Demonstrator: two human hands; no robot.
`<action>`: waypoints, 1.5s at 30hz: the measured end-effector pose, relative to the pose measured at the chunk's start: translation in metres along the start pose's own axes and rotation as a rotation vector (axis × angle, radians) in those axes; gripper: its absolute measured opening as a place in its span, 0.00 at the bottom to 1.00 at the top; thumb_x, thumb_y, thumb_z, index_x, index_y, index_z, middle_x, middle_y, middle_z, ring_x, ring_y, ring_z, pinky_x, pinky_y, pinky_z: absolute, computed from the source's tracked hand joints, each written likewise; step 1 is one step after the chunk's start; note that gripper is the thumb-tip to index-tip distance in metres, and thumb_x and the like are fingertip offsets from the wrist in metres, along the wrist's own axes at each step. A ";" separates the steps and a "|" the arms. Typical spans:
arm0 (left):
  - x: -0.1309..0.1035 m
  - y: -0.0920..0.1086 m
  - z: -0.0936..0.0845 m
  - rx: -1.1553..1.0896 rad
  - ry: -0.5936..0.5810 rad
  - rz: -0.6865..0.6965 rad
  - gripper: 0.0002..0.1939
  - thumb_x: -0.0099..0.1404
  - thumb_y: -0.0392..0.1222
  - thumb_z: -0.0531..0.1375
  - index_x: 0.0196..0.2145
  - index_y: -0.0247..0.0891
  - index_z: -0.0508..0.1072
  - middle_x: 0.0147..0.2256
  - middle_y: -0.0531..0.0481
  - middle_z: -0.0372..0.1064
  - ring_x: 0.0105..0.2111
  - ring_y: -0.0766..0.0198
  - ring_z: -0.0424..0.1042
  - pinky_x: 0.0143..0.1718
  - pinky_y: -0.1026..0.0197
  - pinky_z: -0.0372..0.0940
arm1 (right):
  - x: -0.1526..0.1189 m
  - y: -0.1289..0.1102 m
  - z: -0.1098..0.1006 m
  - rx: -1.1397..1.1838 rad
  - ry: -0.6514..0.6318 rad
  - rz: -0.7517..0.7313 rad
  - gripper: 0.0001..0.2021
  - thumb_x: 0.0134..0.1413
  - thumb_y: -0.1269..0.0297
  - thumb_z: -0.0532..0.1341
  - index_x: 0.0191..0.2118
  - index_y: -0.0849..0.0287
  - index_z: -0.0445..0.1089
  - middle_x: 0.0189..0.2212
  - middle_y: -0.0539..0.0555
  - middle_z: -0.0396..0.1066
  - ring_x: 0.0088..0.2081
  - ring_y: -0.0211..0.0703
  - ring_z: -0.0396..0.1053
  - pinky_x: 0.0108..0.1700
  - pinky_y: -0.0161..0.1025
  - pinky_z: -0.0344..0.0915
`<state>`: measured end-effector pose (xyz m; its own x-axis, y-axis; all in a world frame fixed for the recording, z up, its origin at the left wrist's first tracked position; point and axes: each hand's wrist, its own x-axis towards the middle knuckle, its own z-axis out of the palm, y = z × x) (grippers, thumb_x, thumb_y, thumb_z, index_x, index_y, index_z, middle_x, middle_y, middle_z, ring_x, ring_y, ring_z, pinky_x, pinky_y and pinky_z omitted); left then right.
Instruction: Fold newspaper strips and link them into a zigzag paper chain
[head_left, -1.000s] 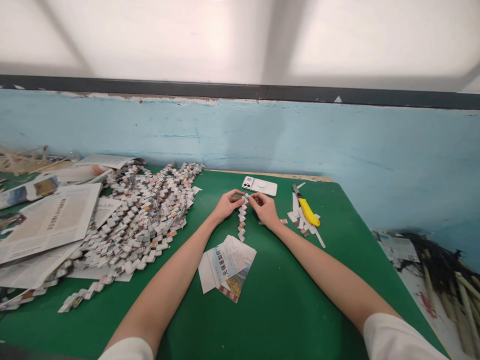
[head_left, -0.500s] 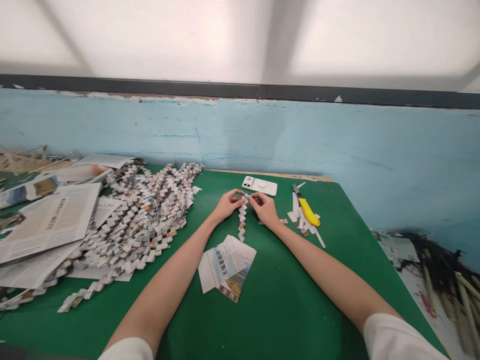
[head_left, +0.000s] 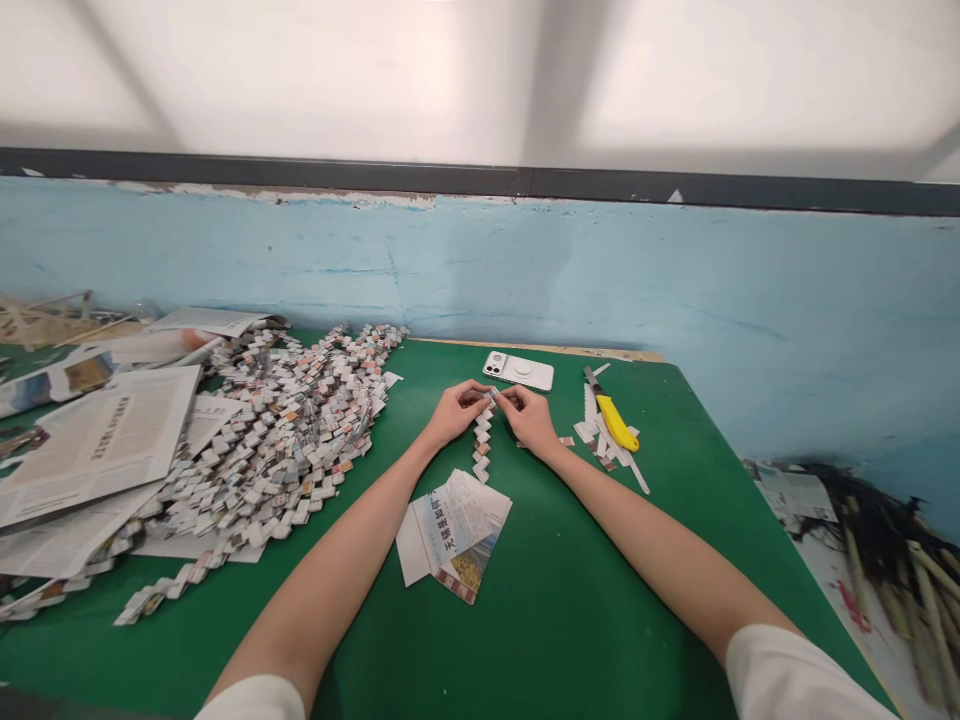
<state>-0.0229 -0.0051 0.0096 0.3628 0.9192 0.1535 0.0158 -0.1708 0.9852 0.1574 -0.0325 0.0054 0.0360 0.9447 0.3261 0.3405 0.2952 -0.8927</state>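
Observation:
A short zigzag chain of folded paper [head_left: 482,435] hangs down between my hands, its lower end near the table. My left hand [head_left: 457,410] pinches the top of this chain from the left. From the right, my right hand [head_left: 529,415] grips the same top end between thumb and fingers. The topmost fold is partly covered by my fingertips. Just below the chain lie several cut newspaper pieces [head_left: 457,535], overlapping one another. Behind my hands a white phone [head_left: 521,371] rests face down.
A large heap of folded-paper chains [head_left: 300,430] covers the left of the green table [head_left: 600,620], beside newspaper sheets [head_left: 105,440]. To the right, a yellow-handled knife [head_left: 616,422] lies on paper scraps [head_left: 596,440]. A blue wall [head_left: 675,290] bounds the table's back.
The lower part of the paper chain has shifted very slightly left. Both hands stay at its top end in nearly the same place.

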 end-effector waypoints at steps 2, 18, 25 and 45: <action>-0.001 0.000 0.001 0.011 0.001 0.010 0.23 0.60 0.55 0.68 0.44 0.35 0.75 0.34 0.44 0.79 0.35 0.55 0.79 0.37 0.58 0.70 | 0.000 0.000 0.000 -0.025 0.001 -0.018 0.20 0.59 0.45 0.61 0.31 0.59 0.73 0.22 0.50 0.68 0.25 0.40 0.61 0.29 0.38 0.59; 0.002 0.001 -0.003 -0.065 0.042 -0.013 0.23 0.61 0.54 0.68 0.47 0.35 0.72 0.32 0.46 0.77 0.32 0.58 0.77 0.33 0.61 0.67 | 0.001 -0.005 0.001 -0.038 0.007 -0.036 0.18 0.62 0.44 0.59 0.33 0.56 0.65 0.23 0.47 0.61 0.26 0.40 0.58 0.30 0.37 0.57; 0.002 0.003 -0.004 -0.100 0.036 -0.025 0.26 0.60 0.55 0.68 0.49 0.36 0.71 0.32 0.47 0.76 0.30 0.61 0.75 0.30 0.63 0.64 | 0.000 -0.005 -0.002 -0.057 -0.103 -0.081 0.20 0.66 0.47 0.55 0.29 0.57 0.66 0.23 0.48 0.63 0.26 0.39 0.58 0.31 0.37 0.55; -0.002 0.002 0.000 0.063 0.002 0.044 0.23 0.65 0.56 0.63 0.50 0.36 0.74 0.27 0.50 0.73 0.25 0.63 0.71 0.27 0.63 0.62 | -0.003 -0.007 -0.002 -0.097 -0.071 -0.142 0.20 0.66 0.48 0.56 0.27 0.56 0.65 0.21 0.48 0.61 0.25 0.39 0.57 0.30 0.38 0.54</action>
<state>-0.0234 -0.0071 0.0113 0.3622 0.9110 0.1972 0.0588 -0.2334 0.9706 0.1567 -0.0377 0.0111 -0.0844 0.9034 0.4205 0.4265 0.4141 -0.8041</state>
